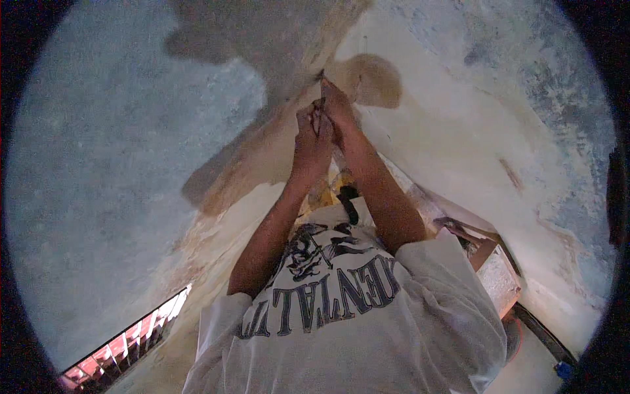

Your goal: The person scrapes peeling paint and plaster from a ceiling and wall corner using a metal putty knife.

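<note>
Both hands are raised together in front of me, close to the corner where two walls meet. My left hand (311, 123) is closed, with a small dark thing showing at its fingers that is too blurred to name. Just to its right and slightly higher is my right hand (336, 105), its fingers pinched together near a thin dark line that runs up to a dark spot (321, 75) in the corner. What the right fingers hold, if anything, is too small to make out. The two hands touch or nearly touch.
A blue-grey patchy wall (125, 171) stands on the left, and a pale, stained wall (446, 138) on the right. Low on the left is a barred opening (128, 345). At the lower right, a box-like object (497, 281) sits beside a dark-edged frame.
</note>
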Tool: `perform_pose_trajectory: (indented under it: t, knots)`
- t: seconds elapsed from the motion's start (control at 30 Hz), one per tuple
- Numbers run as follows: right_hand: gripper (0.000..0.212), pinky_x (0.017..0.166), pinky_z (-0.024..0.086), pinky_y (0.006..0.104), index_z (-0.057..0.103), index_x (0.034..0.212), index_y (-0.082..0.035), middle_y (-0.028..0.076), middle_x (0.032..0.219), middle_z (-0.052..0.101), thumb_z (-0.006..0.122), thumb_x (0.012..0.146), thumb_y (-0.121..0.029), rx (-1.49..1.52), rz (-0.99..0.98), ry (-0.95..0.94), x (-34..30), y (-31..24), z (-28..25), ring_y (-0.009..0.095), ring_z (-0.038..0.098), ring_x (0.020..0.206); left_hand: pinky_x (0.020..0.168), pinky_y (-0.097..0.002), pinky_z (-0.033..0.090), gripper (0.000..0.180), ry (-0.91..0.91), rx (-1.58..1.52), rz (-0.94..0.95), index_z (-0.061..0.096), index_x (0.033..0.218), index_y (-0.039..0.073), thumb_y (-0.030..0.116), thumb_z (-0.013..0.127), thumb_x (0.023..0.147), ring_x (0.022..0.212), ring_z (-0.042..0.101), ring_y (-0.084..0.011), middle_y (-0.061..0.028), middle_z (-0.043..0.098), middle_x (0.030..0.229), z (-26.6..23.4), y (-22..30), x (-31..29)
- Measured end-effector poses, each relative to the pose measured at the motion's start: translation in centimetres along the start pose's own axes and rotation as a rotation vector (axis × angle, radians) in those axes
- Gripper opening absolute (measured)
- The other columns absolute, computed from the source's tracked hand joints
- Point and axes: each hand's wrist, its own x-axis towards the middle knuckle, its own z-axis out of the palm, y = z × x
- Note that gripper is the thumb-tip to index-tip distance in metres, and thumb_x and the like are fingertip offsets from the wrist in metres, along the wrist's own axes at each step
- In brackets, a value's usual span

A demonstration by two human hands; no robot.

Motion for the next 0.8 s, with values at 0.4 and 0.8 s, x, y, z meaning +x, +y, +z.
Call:
perform_pose_trajectory:
  t: [0.4,0.8]
  knots:
    - [0.042,0.052,0.045,0.0324,0.054,0.13,-0.01,0.007,0.079,0.059,0.049,0.097,-0.036,-0.268,-0.14,-0.057,1.5,-1.2,-0.1,0.015,0.054,0.057,0.086,-0.044,0.048,0.047,0.081,0.137,0.476,0.024,0.133,-0.001,0.032,0.037,0.101,0.103,0.061,-0.0418,-0.0296,0.055,0.118,0.9,-2.6,0.4]
    - [0.046,0.051,0.044,0.0343,0.049,0.13,-0.012,0.006,0.065,0.054,0.05,0.096,-0.043,-0.179,-0.06,-0.059,1.5,-0.5,-0.9,0.016,0.052,0.054,0.085,-0.0437,0.048,0.047,-0.005,0.018,0.119,0.026,0.129,-0.002,0.033,0.039,0.101,0.101,0.062,-0.0395,-0.0316,0.055,0.116,0.7,-0.1,0.2]
